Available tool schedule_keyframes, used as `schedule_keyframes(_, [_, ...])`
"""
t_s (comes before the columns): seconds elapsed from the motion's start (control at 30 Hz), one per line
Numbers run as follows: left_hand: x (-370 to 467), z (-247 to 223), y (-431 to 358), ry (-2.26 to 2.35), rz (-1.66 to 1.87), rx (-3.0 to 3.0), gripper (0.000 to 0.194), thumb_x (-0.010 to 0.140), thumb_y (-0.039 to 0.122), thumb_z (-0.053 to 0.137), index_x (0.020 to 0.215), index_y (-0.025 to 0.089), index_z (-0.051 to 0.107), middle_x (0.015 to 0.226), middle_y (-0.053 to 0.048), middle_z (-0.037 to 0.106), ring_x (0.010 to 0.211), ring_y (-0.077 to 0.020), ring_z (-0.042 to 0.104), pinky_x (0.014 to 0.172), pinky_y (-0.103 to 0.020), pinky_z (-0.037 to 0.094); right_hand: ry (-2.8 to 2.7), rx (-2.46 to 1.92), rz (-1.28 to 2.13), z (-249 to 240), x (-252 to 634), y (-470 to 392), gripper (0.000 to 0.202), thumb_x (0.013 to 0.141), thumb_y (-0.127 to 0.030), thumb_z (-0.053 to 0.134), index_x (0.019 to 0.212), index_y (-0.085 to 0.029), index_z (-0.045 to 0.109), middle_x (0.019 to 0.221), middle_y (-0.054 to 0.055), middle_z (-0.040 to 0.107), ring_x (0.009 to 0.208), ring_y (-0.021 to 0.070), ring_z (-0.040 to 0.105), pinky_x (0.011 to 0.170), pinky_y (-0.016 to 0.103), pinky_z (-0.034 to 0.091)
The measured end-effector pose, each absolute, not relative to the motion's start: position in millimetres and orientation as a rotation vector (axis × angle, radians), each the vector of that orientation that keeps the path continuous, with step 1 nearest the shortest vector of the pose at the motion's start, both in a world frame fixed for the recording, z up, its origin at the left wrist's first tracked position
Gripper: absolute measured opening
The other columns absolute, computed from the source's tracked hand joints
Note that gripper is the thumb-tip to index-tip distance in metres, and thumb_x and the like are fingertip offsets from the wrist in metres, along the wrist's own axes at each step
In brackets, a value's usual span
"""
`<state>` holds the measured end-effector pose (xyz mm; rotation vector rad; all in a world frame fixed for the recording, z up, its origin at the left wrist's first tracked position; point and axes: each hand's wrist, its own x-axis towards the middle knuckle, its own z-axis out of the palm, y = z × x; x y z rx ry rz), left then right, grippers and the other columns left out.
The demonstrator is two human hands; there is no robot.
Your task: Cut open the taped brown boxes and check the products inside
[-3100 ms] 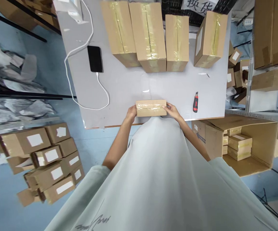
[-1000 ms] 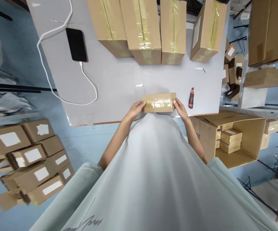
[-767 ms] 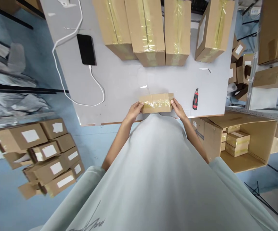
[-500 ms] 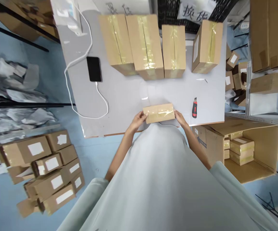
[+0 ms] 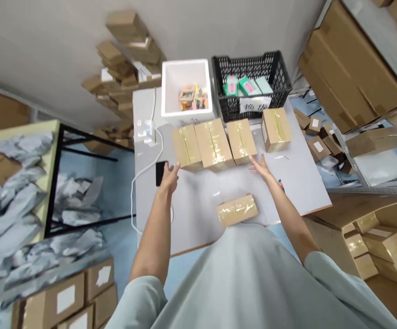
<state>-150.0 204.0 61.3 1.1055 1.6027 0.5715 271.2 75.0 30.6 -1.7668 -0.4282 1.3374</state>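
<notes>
My left hand is open in the air, fingers apart, just left of a row of taped cardboard boxes and partly over a black phone. My right hand, also open, has its fingertips by the lower right corner of the smallest box in the row; whether they touch I cannot tell. Left of that box stand a larger box and another taped box. A small taped carton lies at the table's front edge against my shirt. Beyond my right forearm lies a red and black box cutter, partly hidden.
At the table's back stand a white foam bin with small colourful packs and a black crate with green boxes. A separate box stands at right. A white cable runs along the left; a large open carton is at lower right.
Both hands have let go of the small carton and reached forward, opening, toward the row of boxes. The view has tilted up, showing the foam bin and crate.
</notes>
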Motion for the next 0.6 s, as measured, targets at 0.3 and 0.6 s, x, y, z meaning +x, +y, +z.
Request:
schedule_keyframes(0.3, [-104.4,64.9,237.0,1.708,0.482,1.045,0.086,0.105,0.053,0.068,0.181,0.044,0.029,0.186,-0.014,0.044,0.173,-0.0372,0.042,0.133,-0.062,0.044,-0.316,-1.746,1.235,32.2,258.8,118.9,0.084,0.101,-0.056,0.076,0.17,-0.026,0.04,0.126,0.014,0.083,0.078,0.0262,0.086,0.083,0.052,0.076])
schedule_keyframes(0.6, [-38.6,44.3,235.1,1.569,0.465,1.108,0.089,0.098,0.046,0.076,0.176,0.045,0.033,0.171,-0.014,0.058,0.156,-0.0349,0.062,0.122,-0.055,0.059,-0.362,-1.834,1.046,7.0,329.5,97.9,0.085,0.105,-0.064,0.062,0.171,-0.015,0.038,0.123,0.017,0.081,0.09,0.028,0.086,0.079,0.042,0.073])
